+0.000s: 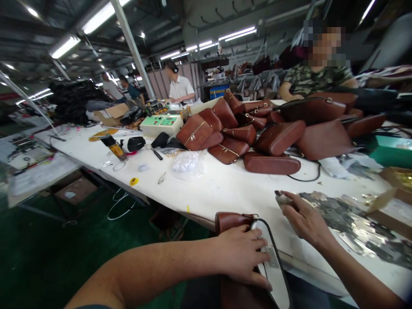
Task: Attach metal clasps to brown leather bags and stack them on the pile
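Observation:
My left hand lies with spread fingers on a brown leather bag at the table's near edge. Under its fingers shows a pale panel with a black edge and a small grey plate. To the right, my right hand is above the white table, its thumb and fingers pinched round a small pale object that I cannot identify. Beside that hand, flat metal plates are spread over the table.
Brown leather bags are heaped across the white table. A green-topped machine, a bottle and a plastic bag stand or lie left. Cardboard boxes are at right. A person in camouflage is behind the heap.

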The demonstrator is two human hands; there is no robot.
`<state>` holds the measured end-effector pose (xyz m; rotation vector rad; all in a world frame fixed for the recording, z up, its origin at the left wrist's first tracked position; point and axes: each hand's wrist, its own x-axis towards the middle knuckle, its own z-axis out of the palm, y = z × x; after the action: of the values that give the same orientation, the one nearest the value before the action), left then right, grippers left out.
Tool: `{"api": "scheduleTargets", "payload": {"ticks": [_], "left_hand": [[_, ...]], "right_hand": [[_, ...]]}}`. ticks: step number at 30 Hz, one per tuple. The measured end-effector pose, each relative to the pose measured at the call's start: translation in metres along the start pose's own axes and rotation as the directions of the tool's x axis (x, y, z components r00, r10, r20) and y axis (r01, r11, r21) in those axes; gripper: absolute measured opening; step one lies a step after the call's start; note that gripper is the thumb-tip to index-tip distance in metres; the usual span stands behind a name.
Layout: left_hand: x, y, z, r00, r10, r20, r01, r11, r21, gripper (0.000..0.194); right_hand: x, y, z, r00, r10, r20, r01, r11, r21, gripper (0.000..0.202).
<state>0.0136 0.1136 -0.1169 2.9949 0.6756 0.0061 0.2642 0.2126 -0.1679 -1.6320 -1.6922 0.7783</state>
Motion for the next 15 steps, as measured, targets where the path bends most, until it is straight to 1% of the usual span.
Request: {"api": "scheduleTargets", "payload": {"ticks": [1,2,3,4,5,6,7,8,10,13,15], "left_hand": [[0.000,0.001,0.001,1.000,-0.002,0.003,0.002,1.000,-0.008,0.068],[0.000,0.001,0.001,1.000,-0.004,0.008,0.004,1.000,-0.016,0.066],[0.000,0.001,0.003,1.000,-0.008,0.016,0.008,1.000,-0.021,0.065],[0.000,0.001,0.004,1.000,-0.019,0.021,0.019,0.999,-0.029,0.064],[0.000,0.001,0.006,0.999,-0.028,0.026,0.029,0.999,-0.038,0.064],[0.000,0.001,0.007,0.999,-0.037,0.030,0.039,0.998,-0.047,0.064],[0.000,0.000,0.008,0.999,-0.044,0.031,0.046,0.997,-0.055,0.064],[0.000,0.000,0.009,0.998,-0.049,0.031,0.051,0.997,-0.061,0.064],[0.000,0.001,0.009,0.998,-0.055,0.026,0.057,0.996,-0.066,0.063],[0.000,0.002,0.008,0.997,-0.075,0.025,0.076,0.995,-0.068,0.062],[0.000,0.002,0.008,0.995,-0.088,0.042,0.090,0.993,-0.072,0.062]], "right_hand": [[-0.008,-0.010,-0.003,0.998,0.057,0.032,-0.063,0.968,0.245,0.050],[-0.016,-0.022,-0.005,0.993,0.098,0.062,-0.116,0.869,0.481,0.045],[-0.025,-0.035,-0.004,0.989,0.117,0.090,-0.147,0.744,0.652,0.041],[-0.032,-0.047,-0.002,0.987,0.115,0.112,-0.160,0.650,0.743,0.037],[-0.037,-0.059,0.002,0.988,0.125,0.095,-0.152,0.605,0.781,0.033],[-0.042,-0.068,0.008,0.987,0.136,0.083,-0.148,0.587,0.796,0.032],[-0.046,-0.075,0.013,0.986,0.143,0.081,-0.149,0.582,0.799,0.035],[-0.049,-0.080,0.019,0.986,0.145,0.082,-0.153,0.601,0.785,0.038],[-0.056,-0.083,0.028,0.987,0.121,0.104,-0.158,0.667,0.728,0.040],[-0.066,-0.083,0.034,0.993,0.041,0.110,-0.102,0.767,0.633,0.034],[-0.070,-0.083,0.036,0.996,-0.001,0.092,-0.056,0.788,0.613,0.028]]}}
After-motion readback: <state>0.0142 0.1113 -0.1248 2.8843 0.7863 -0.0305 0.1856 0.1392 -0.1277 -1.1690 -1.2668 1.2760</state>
